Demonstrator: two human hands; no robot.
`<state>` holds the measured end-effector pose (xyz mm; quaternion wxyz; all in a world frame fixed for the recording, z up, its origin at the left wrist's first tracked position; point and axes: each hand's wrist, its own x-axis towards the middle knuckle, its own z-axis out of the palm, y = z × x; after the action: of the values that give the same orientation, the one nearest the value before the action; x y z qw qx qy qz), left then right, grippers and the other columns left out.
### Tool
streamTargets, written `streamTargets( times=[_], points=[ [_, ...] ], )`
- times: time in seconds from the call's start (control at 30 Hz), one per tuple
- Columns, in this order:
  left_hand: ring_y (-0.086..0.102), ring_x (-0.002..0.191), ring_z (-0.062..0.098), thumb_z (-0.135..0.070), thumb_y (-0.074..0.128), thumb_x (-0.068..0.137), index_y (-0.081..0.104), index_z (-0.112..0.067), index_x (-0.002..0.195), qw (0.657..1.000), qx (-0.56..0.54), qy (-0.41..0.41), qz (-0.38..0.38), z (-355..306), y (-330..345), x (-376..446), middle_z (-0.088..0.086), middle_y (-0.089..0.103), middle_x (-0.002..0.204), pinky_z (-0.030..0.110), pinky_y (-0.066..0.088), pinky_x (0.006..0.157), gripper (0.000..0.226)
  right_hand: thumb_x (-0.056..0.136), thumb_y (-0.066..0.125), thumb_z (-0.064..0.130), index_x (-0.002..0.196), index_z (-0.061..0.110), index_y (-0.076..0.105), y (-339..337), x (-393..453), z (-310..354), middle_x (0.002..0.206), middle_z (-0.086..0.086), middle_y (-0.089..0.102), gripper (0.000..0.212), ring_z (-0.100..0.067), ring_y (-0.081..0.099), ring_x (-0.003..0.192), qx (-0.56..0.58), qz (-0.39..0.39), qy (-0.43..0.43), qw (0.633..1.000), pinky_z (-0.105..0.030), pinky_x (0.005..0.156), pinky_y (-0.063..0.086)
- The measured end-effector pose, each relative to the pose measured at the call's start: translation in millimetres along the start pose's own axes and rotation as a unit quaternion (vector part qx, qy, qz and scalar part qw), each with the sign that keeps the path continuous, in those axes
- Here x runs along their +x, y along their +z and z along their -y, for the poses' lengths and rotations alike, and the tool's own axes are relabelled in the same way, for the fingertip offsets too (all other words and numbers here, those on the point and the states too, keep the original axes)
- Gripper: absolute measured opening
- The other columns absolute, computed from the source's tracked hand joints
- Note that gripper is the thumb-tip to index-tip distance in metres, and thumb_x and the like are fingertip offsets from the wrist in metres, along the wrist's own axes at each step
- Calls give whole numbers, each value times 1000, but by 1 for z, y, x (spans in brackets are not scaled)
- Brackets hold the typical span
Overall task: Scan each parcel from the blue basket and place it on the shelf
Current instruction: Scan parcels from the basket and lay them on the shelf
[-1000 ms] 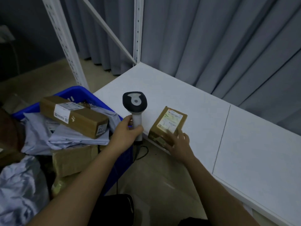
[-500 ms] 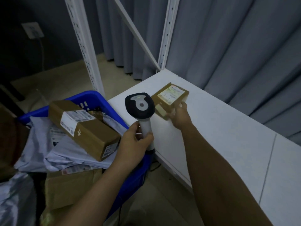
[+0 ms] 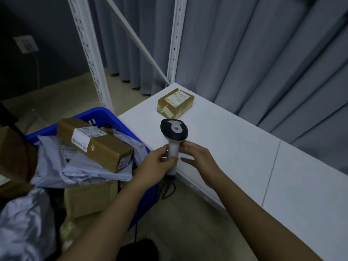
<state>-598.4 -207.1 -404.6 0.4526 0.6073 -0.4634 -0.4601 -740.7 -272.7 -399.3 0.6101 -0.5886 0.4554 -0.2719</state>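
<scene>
Holding scanner [image 3: 174,140] w/ left hand [image 3: 157,162] | right hand [image 3: 197,157] relaxed beside handle | cable end hidden

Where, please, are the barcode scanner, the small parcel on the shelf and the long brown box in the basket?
barcode scanner [image 3: 174,128]: head view, on its dark head.
small parcel [image 3: 176,102]: head view, on its top face near the label.
long brown box [image 3: 94,142]: head view, on its top face by the white label.

The small brown cardboard parcel [image 3: 175,103] carries a white-and-yellow label; it sits on the plain white shelf board [image 3: 235,147]. The handheld scanner [image 3: 174,136] has a black head, pale grey handle. The plastic basket [image 3: 98,115] is blue.
</scene>
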Motion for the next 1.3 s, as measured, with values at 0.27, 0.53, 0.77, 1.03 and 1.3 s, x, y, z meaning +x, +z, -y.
streamTargets(
  times=[0.27, 0.53, 0.77, 1.03, 1.3],
  points=[
    [64, 93, -2, -23, 58, 94, 60, -32, 115, 993, 41, 16, 106, -15, 1, -59, -13, 67, 104, 13, 51, 79, 23, 91, 64, 30, 114, 15, 60, 38, -68, 13, 111, -9, 69, 29, -20, 68, 101, 58, -63, 29, 996, -40, 92, 55],
    [55, 109, 22, -24, 58, 94, 54, -7, 128, 977, 113, -80, -163, 31, -53, -56, 7, 58, 119, 37, 47, 92, 38, 93, 62, 26, 116, 13, 60, 54, -96, -10, 104, -2, 67, 27, -14, 63, 90, 83, -100, 45, 990, -20, 69, 49],
    [39, 133, 36, -38, 56, 93, 31, -9, 147, 924, 9, -184, -336, 69, -101, -14, 16, 39, 147, 49, 30, 111, 66, 92, 61, 24, 107, 17, 61, 66, -69, -12, 90, 5, 67, 16, -8, 63, 78, 99, -89, 43, 990, -18, 65, 49],
    [40, 133, 36, -45, 68, 83, 23, -8, 148, 901, -48, -241, -358, 75, -99, 32, 15, 38, 148, 44, 32, 110, 88, 92, 62, 27, 112, 16, 59, 69, -45, -22, 90, 4, 64, 23, -9, 60, 75, 71, -88, 41, 993, -11, 55, 47],
    [45, 129, 30, -22, 72, 82, 26, -16, 148, 918, -124, -224, -304, 79, -104, 22, 9, 42, 147, 43, 37, 108, 81, 91, 63, 27, 111, 16, 60, 68, -51, -16, 90, 3, 64, 23, -9, 60, 75, 66, -91, 43, 993, -16, 61, 48]
  ],
)
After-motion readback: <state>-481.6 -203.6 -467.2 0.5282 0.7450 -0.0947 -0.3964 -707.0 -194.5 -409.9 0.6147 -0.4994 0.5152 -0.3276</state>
